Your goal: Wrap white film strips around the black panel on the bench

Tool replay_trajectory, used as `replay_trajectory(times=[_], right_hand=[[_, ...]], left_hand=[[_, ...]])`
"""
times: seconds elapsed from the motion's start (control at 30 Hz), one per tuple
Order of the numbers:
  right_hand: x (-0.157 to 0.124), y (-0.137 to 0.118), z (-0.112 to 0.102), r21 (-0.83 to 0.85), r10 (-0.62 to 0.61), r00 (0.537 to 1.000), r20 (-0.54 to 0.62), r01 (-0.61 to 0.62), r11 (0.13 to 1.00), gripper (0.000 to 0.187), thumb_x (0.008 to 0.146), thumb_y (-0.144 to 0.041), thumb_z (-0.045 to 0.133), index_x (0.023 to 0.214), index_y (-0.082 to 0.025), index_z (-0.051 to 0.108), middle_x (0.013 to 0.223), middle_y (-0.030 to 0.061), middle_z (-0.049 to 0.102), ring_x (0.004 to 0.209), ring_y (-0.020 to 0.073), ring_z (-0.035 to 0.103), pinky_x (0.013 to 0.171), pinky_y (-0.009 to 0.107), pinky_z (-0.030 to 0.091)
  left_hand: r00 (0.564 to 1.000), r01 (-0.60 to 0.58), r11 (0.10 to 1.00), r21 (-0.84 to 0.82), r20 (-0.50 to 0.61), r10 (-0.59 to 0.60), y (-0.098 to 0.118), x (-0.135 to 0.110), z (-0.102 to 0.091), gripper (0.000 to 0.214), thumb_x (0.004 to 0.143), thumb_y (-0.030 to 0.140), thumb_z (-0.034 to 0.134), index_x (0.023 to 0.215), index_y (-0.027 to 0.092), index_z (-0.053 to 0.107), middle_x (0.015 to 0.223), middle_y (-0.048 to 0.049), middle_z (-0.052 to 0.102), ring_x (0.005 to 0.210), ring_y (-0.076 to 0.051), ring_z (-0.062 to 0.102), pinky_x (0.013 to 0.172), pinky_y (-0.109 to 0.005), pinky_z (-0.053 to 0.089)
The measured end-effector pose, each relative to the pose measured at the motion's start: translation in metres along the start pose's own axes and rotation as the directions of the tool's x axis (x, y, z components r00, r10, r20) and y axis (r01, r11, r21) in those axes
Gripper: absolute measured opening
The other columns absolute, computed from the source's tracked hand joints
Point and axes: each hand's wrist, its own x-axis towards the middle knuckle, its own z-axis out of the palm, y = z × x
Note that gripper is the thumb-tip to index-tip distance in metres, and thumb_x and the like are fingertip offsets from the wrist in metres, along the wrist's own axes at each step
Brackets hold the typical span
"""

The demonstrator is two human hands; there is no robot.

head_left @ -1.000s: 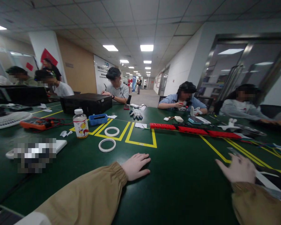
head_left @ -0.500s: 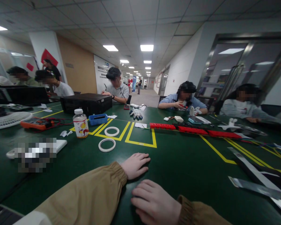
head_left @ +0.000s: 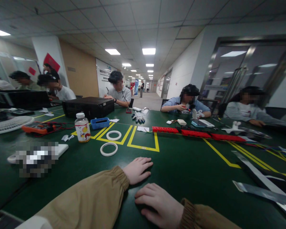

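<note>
Head camera view: we rest both hands flat on the green table [head_left: 195,178], holding nothing. Our left hand [head_left: 137,170] lies palm down with the fingers spread loosely; our right hand [head_left: 158,203] lies just beside it on the near side, relaxed and empty, its sleeve cut off by the lower edge.

The nearest white ring [head_left: 109,149] lies beyond our left hand and to its left, untouched, with a second white ring [head_left: 113,135] past it inside the yellow tape outline [head_left: 143,141]. A small bottle [head_left: 82,128] stands left of the rings.

Far right of our hands lie flat grey strips [head_left: 259,190], apart from both of them. As we judge it, no work is in hand yet: nothing is gripped, and everything lies out of contact.

Much is hard to read. A blurred patch hides something on a white pad [head_left: 60,149] to the far left, the strips run out of view at the right, and what look like red blocks [head_left: 195,133] across the table are too distant to identify. Other people sit opposite, busy with their own hands.
</note>
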Motion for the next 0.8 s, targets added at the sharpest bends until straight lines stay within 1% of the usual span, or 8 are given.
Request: replay_trajectory(times=[0.37, 0.53, 0.8], right_hand=[[-0.0011, -0.0007, -0.0038, 0.013, 0.037, 0.999, 0.017, -0.037, 0.999, 0.03, 0.082, -0.019, 0.052, 0.112, -0.024, 0.054, 0.117, 0.0012, 0.053, 0.105, 0.017, 0.046, 0.091, 0.032, 0.033], [-0.0025, 0.0002, -0.0036, -0.003, 0.051, 0.999, 0.012, -0.051, 0.999, 0.031, 0.082, -0.02, 0.053, 0.112, -0.024, 0.054, 0.119, 0.0017, 0.052, 0.105, 0.0174, 0.046, 0.09, 0.032, 0.034], [-0.0019, 0.001, -0.0037, -0.036, 0.051, 0.999, 0.014, -0.051, 0.998, 0.03, 0.082, -0.021, 0.053, 0.112, -0.024, 0.054, 0.119, 0.0022, 0.052, 0.106, 0.0173, 0.046, 0.09, 0.032, 0.035]], left_hand=[[1.0, -0.017, 1.0, -0.006, -0.02, 0.017, -0.0002, -0.0003, 0.0003, 0.043, 0.09, 0.035, 0.04, 0.13, 0.019, 0.041, 0.136, -0.0097, 0.041, 0.122, -0.025, 0.04, 0.102, -0.042, 0.032], [1.0, -0.011, 1.0, 0.008, -0.014, 0.011, 0.0, 0.0, 0.0007, 0.043, 0.09, 0.034, 0.04, 0.13, 0.018, 0.041, 0.136, -0.01, 0.042, 0.121, -0.025, 0.04, 0.102, -0.041, 0.032], [1.0, -0.01, 1.0, -0.001, -0.025, 0.01, -0.0008, 0.0001, 0.0027, 0.043, 0.09, 0.034, 0.04, 0.131, 0.019, 0.041, 0.136, -0.0095, 0.041, 0.122, -0.024, 0.04, 0.102, -0.042, 0.032]])
